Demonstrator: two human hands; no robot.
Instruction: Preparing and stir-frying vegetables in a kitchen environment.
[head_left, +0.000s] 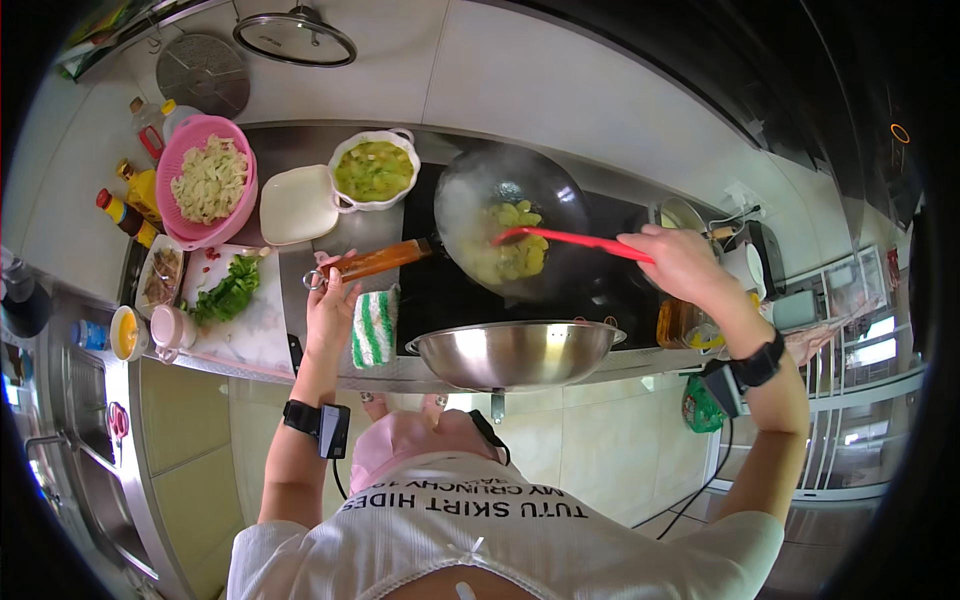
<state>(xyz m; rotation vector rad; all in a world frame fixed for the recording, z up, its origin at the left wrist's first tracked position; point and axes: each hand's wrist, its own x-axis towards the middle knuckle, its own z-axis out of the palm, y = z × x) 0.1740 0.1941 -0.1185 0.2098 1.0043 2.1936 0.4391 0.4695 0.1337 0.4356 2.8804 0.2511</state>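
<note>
A dark wok (555, 187) stands on the black cooktop, steam rising over its left side. Pale green-yellow slices (521, 259) lie in its bottom. My left hand (332, 304) grips the wok's wooden handle (379, 260) near the ring at its end. In my right hand (671, 262) is a red long-handled spatula or spoon (574, 238), which reaches down among the slices; steam partly hides its head. A green-and-white striped cloth (375, 328) lies just right of my left hand. Nearest me, a wide stainless steel basin (517, 356) sits at the counter's front edge.
A scalloped white bowl of green soup (373, 171) and a square cream plate (298, 205) stand left of the wok. Farther left are a pink colander (247, 202) of cauliflower-like pieces, chopped greens (229, 289) on a board, and a cup (172, 330). A range hood (720, 67) overhangs the right.
</note>
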